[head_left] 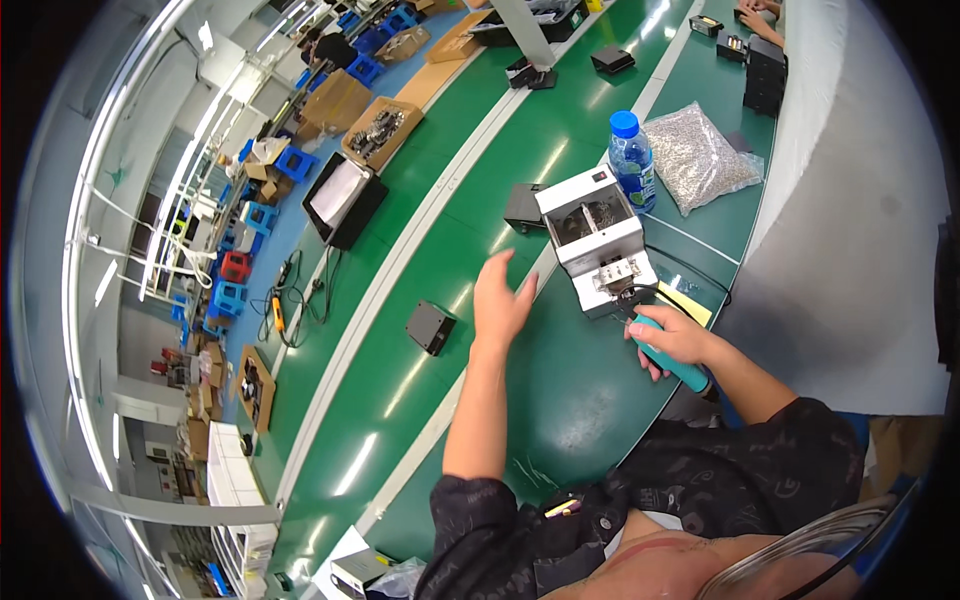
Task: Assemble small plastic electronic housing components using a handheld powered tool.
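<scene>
My right hand [672,336] is wrapped round a teal electric screwdriver [688,373], and its tip end points at the front of a white screw feeder [612,246]. A dark cable loops beside the feeder. My left hand [500,308] hangs in the air left of the feeder, fingers and thumb apart, holding nothing. Below and left of that hand a small black box [429,328] rests on the green conveyor belt. Another black box [523,206] is just behind the feeder's left side. The screwdriver's bit is too small to make out.
Behind the feeder stand a blue-capped bottle [632,165] and a clear bag of small metal parts [700,157]. A yellow slip [686,304] lies under the cable. Across the belt are a black bin [345,200] and tangled cables [300,300]. Another person's hands [764,20] show far right.
</scene>
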The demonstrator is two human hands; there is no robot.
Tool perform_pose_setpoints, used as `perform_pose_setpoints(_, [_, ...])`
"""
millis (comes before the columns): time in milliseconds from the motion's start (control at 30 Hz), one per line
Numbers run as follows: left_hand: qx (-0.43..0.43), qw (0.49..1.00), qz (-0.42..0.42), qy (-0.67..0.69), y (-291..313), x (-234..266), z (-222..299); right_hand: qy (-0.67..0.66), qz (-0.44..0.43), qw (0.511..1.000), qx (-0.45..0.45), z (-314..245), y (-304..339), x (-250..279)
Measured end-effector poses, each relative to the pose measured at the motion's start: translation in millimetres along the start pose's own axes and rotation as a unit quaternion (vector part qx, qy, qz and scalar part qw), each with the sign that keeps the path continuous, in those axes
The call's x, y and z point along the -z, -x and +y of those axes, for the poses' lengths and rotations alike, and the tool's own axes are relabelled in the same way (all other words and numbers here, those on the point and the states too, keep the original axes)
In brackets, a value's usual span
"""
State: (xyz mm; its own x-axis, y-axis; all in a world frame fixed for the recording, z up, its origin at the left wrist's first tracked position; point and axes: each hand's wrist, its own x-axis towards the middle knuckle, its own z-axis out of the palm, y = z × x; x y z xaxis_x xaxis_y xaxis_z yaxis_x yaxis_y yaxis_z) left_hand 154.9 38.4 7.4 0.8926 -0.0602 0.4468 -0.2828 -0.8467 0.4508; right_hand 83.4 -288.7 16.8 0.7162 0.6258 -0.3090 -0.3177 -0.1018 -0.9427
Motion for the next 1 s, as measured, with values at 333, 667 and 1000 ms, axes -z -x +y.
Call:
perform_pose_setpoints(333, [0.022, 0.938, -0.01, -0.345, -78.3, -114.6, -39.2, -0.105, 0.013, 0.994, 0.034, 24.3, -0.4, 8.7])
perform_pose_setpoints(667, [0.148, 0.962, -0.125, -0.193, -94.4, -33.1, -38.6, -0.039, 0.008, 0.999, 0.006, 6.9, 8.7, 1.2])
perform_pose_setpoints(1000, [0.147, 0.905, -0.243, -0.315, -9.0, 53.7, -6.0, 0.014, 0.011, 1.0, 0.017, 3.9, 28.0, -14.2])
